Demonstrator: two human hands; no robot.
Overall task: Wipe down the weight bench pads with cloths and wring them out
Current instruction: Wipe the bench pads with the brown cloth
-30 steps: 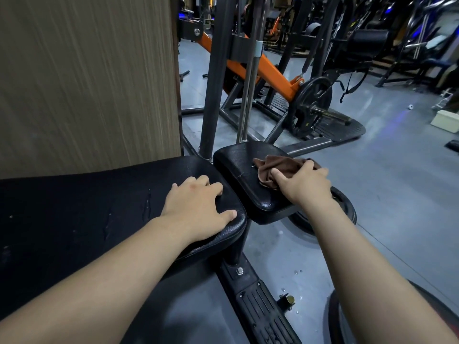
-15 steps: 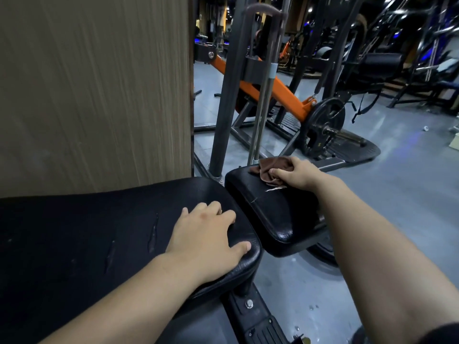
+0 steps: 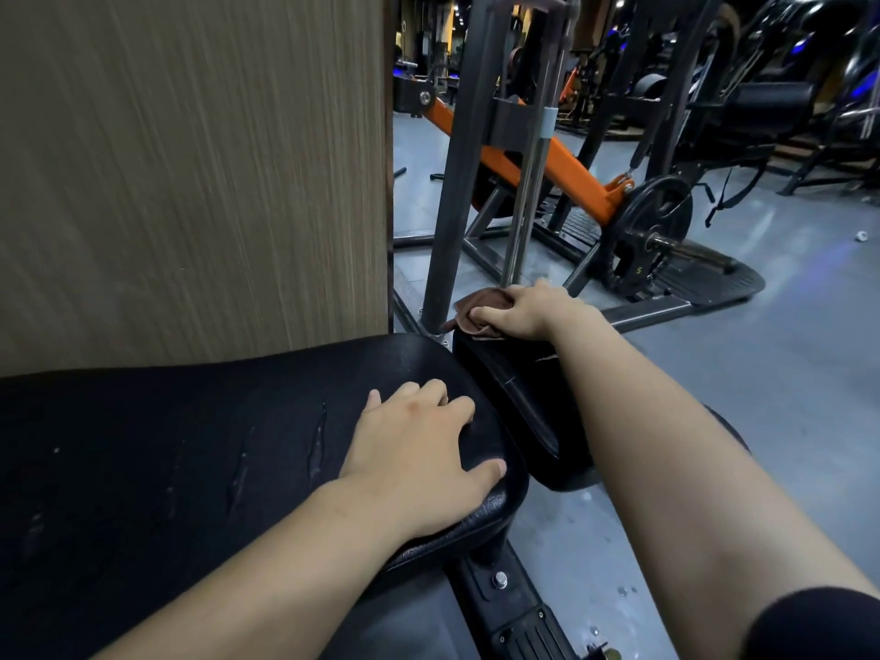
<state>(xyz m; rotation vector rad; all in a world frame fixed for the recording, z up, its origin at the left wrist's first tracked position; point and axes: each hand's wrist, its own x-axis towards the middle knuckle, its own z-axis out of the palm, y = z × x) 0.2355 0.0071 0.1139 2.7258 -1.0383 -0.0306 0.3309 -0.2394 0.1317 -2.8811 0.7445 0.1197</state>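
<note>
Looking down from the head camera, I see a wood-grain panel point(image 3: 190, 159) filling the upper left, upright just behind the long black bench pad point(image 3: 166, 445). That pad runs from the left edge toward the middle, and its vinyl carries several slits. Grey gym floor point(image 3: 762, 373) spreads to the right. A dark steel upright point(image 3: 457, 183) rises beyond the 2 pads, with an orange machine arm point(image 3: 571, 169) slanting behind it down to a black weight plate point(image 3: 655, 221).

The smaller seat pad point(image 3: 519, 402) sits just beside the rounded end of the long pad, tilted, with a narrow gap between them.

My left hand point(image 3: 419, 450) lies released on the end of the long pad, fingers relaxed and spread, thumb along the edge nearest me. My right hand point(image 3: 528, 309) is at the far end of the seat pad, fingers curled down over the brown cloth point(image 3: 481, 307), grasping it and pressing it onto the vinyl. The cloth is bunched, poking out past my fingers on the left side.

A bolt point(image 3: 499, 579) shows on the bench frame below the long pad.
</note>
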